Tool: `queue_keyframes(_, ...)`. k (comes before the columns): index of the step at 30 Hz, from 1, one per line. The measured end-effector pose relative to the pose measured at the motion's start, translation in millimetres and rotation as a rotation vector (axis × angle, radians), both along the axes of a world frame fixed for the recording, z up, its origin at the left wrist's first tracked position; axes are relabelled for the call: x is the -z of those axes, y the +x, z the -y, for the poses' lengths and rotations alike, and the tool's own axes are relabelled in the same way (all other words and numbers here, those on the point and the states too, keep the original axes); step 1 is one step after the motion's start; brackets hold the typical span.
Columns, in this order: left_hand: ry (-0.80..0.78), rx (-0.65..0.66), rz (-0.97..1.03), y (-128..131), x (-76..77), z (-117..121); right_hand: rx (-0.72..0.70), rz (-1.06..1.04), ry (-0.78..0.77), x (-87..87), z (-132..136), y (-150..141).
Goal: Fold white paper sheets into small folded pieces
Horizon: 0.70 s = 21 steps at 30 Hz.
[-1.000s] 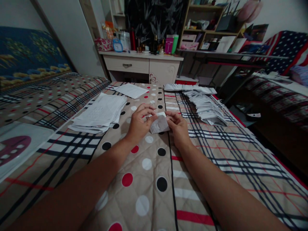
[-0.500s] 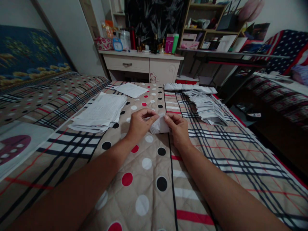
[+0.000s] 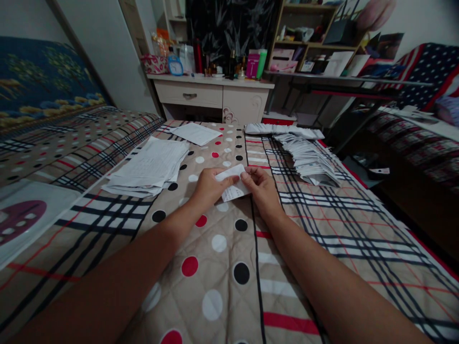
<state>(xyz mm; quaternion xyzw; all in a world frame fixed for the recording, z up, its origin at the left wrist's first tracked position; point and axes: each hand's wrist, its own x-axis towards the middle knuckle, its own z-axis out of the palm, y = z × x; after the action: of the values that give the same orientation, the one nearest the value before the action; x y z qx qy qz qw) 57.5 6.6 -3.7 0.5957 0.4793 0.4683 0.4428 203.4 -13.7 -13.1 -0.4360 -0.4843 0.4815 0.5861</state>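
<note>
A small folded sheet of paper (image 3: pixel 234 191) with writing on its lower part is held between both hands, just over the bedspread. My left hand (image 3: pixel 211 185) grips its left side, thumb lying across the front. On the right edge, my right hand (image 3: pixel 261 188) pinches the sheet between thumb and fingers. Left of my hands lies a stack of written paper sheets (image 3: pixel 148 165), with a smaller white sheet pile (image 3: pixel 196 133) behind it. To the right, a fanned row of folded papers (image 3: pixel 306 160) rests near another row of folded papers (image 3: pixel 283 130).
The quilted bedspread (image 3: pixel 218 267) has dots and plaid stripes. A clear bag with a purple print (image 3: pixel 21 217) lies at the left. Beyond the bed stand a white dresser (image 3: pixel 201 94) with bottles and boxes, and a desk (image 3: pixel 344 79) with shelves.
The paper has turned in my hands, so its pale upper flap and written lower part show more. My left thumb now lies across it, and my left hand has shifted slightly.
</note>
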Motion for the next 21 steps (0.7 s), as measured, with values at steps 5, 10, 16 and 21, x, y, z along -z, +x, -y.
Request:
queue_keyframes(5,0.091,-0.025,-0.057,-1,2.4,-2,-0.009,0.132,0.076,3.9,0,-2)
queue_keyframes(10,0.024,0.086,-0.156,-5,3.1,-5,0.105,0.354,0.115,9.1,-7,6)
queue_keyframes(16,0.114,0.128,-0.377,-19,15.2,-18,0.218,0.764,0.09,9.1,-12,22)
queue_keyframes(21,0.239,0.025,-0.633,-29,15.1,-19,0.242,1.03,0.053,6.5,-14,28)
